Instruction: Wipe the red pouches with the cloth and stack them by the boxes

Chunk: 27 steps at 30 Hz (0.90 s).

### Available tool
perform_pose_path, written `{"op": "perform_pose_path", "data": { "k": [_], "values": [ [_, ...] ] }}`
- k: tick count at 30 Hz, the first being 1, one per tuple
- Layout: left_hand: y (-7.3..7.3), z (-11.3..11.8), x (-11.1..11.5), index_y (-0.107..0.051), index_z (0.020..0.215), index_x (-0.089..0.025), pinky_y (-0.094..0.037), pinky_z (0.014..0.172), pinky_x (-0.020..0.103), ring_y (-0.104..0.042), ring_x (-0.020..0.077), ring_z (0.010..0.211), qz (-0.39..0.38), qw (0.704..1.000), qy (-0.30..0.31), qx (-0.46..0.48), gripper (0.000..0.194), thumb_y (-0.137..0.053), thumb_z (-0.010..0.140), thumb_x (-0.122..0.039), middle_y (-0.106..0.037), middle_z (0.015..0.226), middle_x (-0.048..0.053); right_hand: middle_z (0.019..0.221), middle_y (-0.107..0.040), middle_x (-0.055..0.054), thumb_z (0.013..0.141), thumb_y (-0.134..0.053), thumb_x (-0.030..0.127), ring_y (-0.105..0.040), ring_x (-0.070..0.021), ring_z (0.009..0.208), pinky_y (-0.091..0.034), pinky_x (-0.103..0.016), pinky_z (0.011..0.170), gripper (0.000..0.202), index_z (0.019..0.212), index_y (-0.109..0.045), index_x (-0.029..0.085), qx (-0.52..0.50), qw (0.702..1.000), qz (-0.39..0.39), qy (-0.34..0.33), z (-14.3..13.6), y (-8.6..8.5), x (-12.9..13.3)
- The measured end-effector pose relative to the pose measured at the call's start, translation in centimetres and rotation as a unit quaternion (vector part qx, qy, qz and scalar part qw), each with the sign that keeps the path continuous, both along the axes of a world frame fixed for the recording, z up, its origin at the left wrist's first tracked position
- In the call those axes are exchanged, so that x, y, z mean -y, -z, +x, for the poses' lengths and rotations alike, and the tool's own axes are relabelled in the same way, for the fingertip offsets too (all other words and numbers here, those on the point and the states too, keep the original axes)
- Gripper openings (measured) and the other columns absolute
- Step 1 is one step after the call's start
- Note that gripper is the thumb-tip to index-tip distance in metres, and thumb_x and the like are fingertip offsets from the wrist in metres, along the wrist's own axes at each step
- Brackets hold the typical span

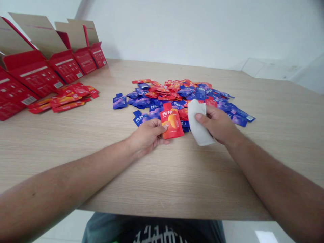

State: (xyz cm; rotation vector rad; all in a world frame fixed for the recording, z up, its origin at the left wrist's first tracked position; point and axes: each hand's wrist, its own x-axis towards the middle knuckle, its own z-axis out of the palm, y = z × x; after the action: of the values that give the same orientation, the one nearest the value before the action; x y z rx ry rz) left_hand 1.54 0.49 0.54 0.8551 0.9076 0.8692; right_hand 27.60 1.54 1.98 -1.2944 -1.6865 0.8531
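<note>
A red pouch (174, 123) with orange fruit print is pointing its narrow end away; a white cloth (199, 130) is drooping just beside it.

Bare desk (157, 185) lies nearer the wearer than the left fingers (159, 130) and right fingers (202, 119). Just beyond them, a pouch mound (168, 89) blocks the way; well left, red boxes (32, 73) and a smaller pouch pile (68, 98) obstruct.
</note>
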Motion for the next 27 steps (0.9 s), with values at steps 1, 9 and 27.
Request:
{"op": "perform_pose_path", "data": {
  "k": [1,9,27],
  "values": [
    [0.4,0.2,0.1,-0.057,0.093,-0.016,-0.063,0.057,0.024,-0.07,0.0119,0.064,0.001,1.0,0.009,0.003,0.013,-0.069,0.089,-0.011,-0.072,0.087,0.006,0.095,-0.078,-0.004,0.09,-0.071,0.053,-0.072,-0.0242,0.076,-0.056,-0.032,0.058,0.039,0.116,-0.072,0.024,0.016,0.999,-0.02,-0.032,-0.3,-0.1,0.4],
    [2.7,-0.5,0.3,-0.055,0.089,-0.019,-0.042,0.049,0.019,-0.054,0.0077,0.052,0.141,0.987,0.04,-0.064,0.024,-0.076,0.087,-0.032,-0.061,0.067,-0.003,0.096,-0.076,-0.003,0.092,-0.069,0.056,-0.068,-0.0189,0.073,-0.05,-0.027,0.057,0.041,0.113,-0.072,0.021,0.045,0.981,-0.099,-0.158,-2.7,0.7,2.3],
    [1.4,-1.5,0.9,-0.057,0.079,-0.019,-0.037,0.055,0.022,-0.046,0.0109,0.062,0.26,0.941,0.093,-0.193,0.025,-0.061,0.094,-0.038,-0.055,0.072,-0.001,0.106,-0.068,-0.01,0.099,-0.058,0.037,-0.064,-0.0267,0.095,-0.051,-0.038,0.081,0.015,0.104,-0.063,0.023,0.387,0.887,0.23,-0.098,-3.9,-0.7,5.2]
  ]
}}
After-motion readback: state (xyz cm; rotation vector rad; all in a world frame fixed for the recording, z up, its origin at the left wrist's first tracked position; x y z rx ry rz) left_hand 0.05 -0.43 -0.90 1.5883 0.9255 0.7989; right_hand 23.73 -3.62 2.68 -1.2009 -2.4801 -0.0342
